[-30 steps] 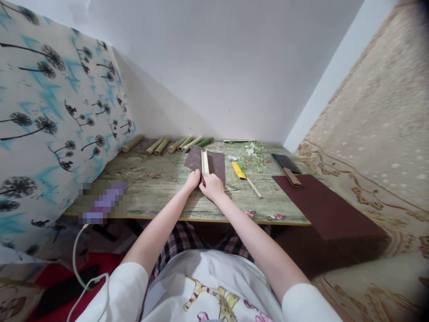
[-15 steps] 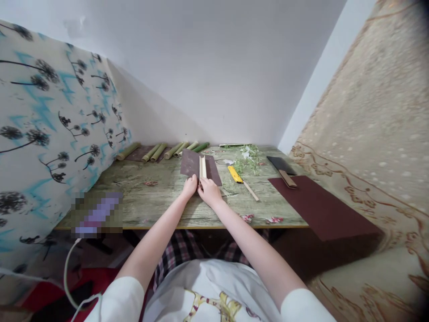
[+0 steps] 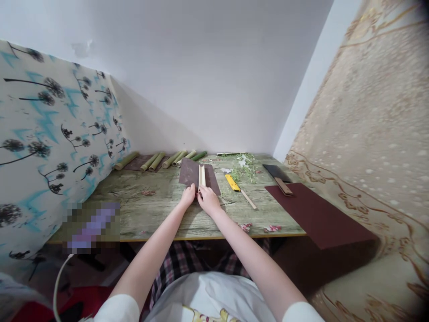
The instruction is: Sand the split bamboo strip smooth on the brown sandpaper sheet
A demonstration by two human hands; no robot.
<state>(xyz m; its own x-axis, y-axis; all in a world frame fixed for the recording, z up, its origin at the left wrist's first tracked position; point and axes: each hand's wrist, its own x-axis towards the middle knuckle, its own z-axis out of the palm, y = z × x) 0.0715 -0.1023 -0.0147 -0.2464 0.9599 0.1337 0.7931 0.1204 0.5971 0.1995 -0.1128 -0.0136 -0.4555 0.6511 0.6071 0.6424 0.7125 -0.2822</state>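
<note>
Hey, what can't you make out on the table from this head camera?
Head view:
- Lower end of the pale strip: hidden by the left hand and right hand.
- Purple object: blurred by pixelation.
- Yellow knife: blade too small to make out.

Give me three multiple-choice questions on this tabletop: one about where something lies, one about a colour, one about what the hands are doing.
1. Where does the utility knife lie?
A) left of the hands
B) right of the hands
C) under the hands

2. What colour is its body?
A) yellow
B) blue
C) red

3. What are the hands doing?
A) holding the knife
B) resting far apart
C) the left hand and right hand meet at the near end of a pale strip on a dark brown sheet

Answers:
1. B, it lies to the right of both hands.
2. A, its body shows bright yellow.
3. C, both hands' fingers are at the strip's end.
</note>
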